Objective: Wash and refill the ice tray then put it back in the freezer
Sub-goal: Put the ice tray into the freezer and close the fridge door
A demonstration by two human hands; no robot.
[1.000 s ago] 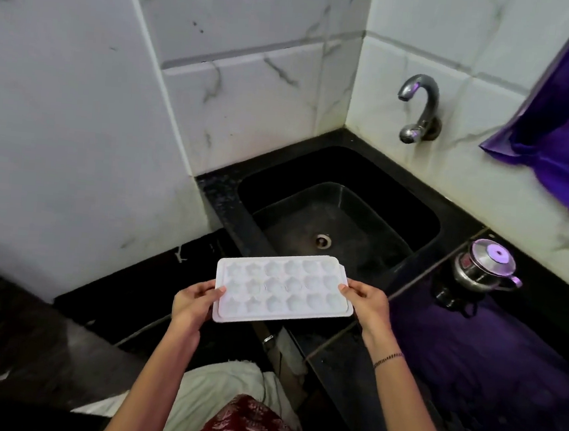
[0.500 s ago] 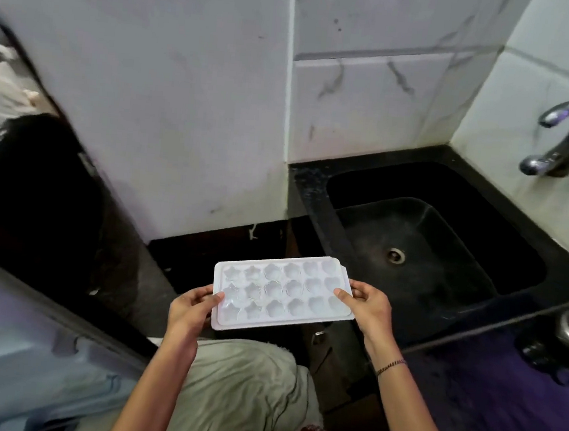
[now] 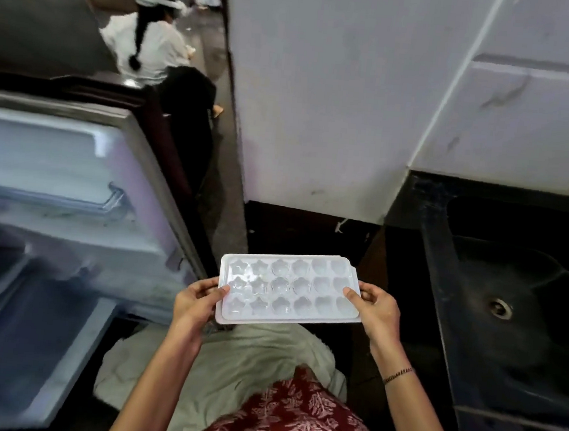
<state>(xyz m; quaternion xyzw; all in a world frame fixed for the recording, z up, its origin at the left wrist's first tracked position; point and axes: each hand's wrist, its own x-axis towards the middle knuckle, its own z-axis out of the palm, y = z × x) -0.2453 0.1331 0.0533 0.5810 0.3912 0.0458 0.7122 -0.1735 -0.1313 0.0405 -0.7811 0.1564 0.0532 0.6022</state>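
Observation:
A white ice tray with star-shaped cells is held level in front of me, and glints in its cells look like water. My left hand grips its left short edge, thumb on top. My right hand grips its right short edge the same way. The open fridge door with its inner shelves fills the left side, its edge a little left of the tray. The black sink lies to the right.
A white wall corner stands straight ahead behind the tray. Another person in white crouches in the passage at the far left. The dark counter edge runs beside the sink. My light trousers and red patterned top show below.
My view has swung left from the sink and tap toward the open fridge door. The tray stays level in both hands, and the sink now sits at the right edge.

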